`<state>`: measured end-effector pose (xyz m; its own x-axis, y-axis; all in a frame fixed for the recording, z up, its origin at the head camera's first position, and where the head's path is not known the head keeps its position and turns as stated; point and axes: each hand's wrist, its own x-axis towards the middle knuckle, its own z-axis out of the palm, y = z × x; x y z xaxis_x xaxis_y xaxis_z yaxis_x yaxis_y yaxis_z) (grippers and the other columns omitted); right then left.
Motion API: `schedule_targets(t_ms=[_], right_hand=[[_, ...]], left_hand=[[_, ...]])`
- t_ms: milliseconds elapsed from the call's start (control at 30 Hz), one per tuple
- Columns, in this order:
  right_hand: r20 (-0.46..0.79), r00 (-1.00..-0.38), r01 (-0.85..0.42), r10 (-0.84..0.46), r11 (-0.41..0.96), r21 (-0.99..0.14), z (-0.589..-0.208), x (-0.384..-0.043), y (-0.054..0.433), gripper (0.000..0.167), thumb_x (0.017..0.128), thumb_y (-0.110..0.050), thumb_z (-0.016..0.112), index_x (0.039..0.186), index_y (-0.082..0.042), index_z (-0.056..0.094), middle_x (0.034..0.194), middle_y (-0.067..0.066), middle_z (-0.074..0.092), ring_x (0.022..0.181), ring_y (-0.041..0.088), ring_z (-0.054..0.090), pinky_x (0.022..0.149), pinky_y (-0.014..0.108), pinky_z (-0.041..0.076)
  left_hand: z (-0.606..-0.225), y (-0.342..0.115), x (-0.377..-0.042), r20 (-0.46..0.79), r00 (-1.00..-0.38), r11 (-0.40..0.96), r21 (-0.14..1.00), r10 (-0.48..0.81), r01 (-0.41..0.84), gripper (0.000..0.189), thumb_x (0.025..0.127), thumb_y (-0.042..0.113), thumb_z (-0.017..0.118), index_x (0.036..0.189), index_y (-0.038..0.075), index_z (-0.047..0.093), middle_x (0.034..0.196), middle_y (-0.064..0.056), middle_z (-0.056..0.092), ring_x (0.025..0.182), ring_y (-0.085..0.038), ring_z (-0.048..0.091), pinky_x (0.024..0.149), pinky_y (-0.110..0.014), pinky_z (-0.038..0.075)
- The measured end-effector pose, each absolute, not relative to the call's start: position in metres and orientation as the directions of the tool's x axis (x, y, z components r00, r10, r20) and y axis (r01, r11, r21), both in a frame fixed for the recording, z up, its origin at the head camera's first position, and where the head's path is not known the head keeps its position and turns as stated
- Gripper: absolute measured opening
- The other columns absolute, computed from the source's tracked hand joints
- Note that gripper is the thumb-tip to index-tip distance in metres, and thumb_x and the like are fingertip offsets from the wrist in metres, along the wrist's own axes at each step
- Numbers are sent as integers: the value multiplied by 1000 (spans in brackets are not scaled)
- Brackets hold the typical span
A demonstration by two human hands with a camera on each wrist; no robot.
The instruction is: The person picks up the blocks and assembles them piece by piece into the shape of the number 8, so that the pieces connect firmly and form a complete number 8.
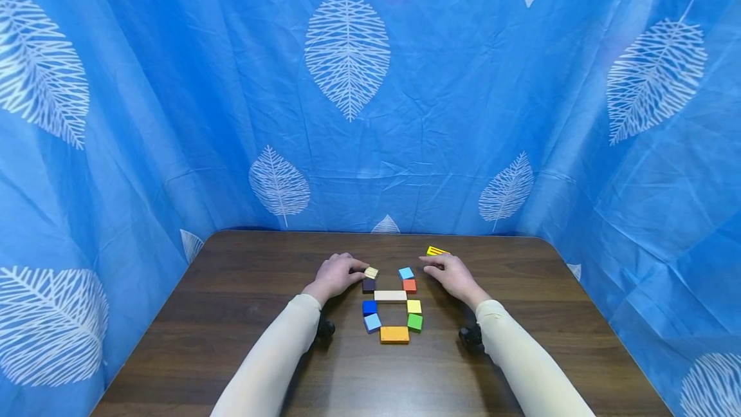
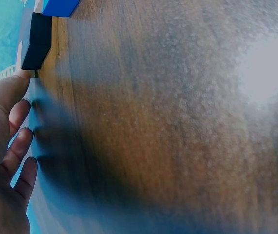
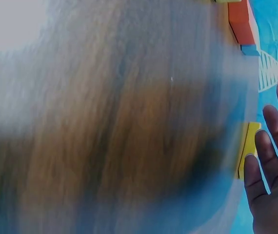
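Note:
At the far left of a ring of blocks, my left hand (image 1: pixel 337 275) pinches a small beige striped block (image 1: pixel 372 273) between thumb and index finger. Directly below that block lies a dark block (image 1: pixel 368 286); in the left wrist view the thumb (image 2: pixel 18 87) reaches the end of the same dark block (image 2: pixel 38 44), and the beige one is hidden. My right hand (image 1: pixel 453 277) holds nothing and hovers right of a light blue block (image 1: pixel 406 273) and a red block (image 1: pixel 410 286). Its fingers (image 3: pixel 275 124) look extended, close to a yellow block (image 3: pixel 249 150).
A long cream block (image 1: pixel 390 296) crosses the middle of the arrangement. Below it are a dark blue block (image 1: pixel 369 307), another light blue block (image 1: pixel 373 322), a pale yellow block (image 1: pixel 413 307), a green block (image 1: pixel 415 322) and an orange block (image 1: pixel 394 335). Blue curtains (image 1: pixel 405 147) border the wooden table (image 1: pixel 260 352).

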<state>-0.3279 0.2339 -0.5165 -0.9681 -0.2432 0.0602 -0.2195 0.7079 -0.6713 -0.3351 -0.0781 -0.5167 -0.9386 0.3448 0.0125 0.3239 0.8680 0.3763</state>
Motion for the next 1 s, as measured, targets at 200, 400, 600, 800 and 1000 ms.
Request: schedule_targets(t_ms=[200, 400, 600, 800, 1000], right_hand=[[76, -980, -189, -185, 728, -659, -514, -327, 242, 35, 102, -24, 66, 134, -11, 69, 134, 17, 62, 125, 37, 54, 107, 58, 40], [126, -990, -132, -70, 791, -597, -516, -325, 252, 40, 97, -32, 72, 129, -8, 71, 120, 15, 66, 112, 35, 54, 98, 56, 42], [131, -991, -60, 15, 830, -554, -518, -324, 261, 47, 96, -33, 72, 134, -5, 66, 118, 15, 65, 112, 37, 51, 95, 58, 38], [125, -992, -53, 10, 867, -496, -519, -323, 264, 49, 99, -33, 69, 139, -5, 62, 135, 22, 59, 123, 44, 47, 99, 62, 37], [114, -989, -133, -98, 922, -363, -526, -325, 259, 57, 102, -39, 63, 147, -5, 54, 153, 21, 45, 141, 47, 32, 108, 67, 29]], left_hand=[[-518, -79, -336, 12, -939, 869, 376, 343, 322, 30, 99, 35, 69, 127, 26, 74, 112, 1, 67, 104, -22, 55, 95, -45, 45], [-517, -79, -336, 13, -940, 870, 376, 341, 320, 31, 99, 36, 69, 127, 26, 74, 114, 1, 68, 106, -23, 56, 96, -46, 45], [-518, -79, -336, 18, -940, 867, 381, 340, 321, 30, 99, 35, 69, 127, 26, 74, 114, 1, 68, 105, -23, 55, 96, -45, 45], [-517, -79, -335, 18, -940, 866, 383, 342, 322, 30, 99, 35, 69, 127, 26, 75, 113, 1, 68, 104, -22, 55, 95, -44, 45], [-517, -80, -336, 18, -938, 862, 388, 346, 326, 31, 99, 35, 69, 127, 25, 74, 114, 0, 68, 105, -23, 55, 96, -45, 45]])
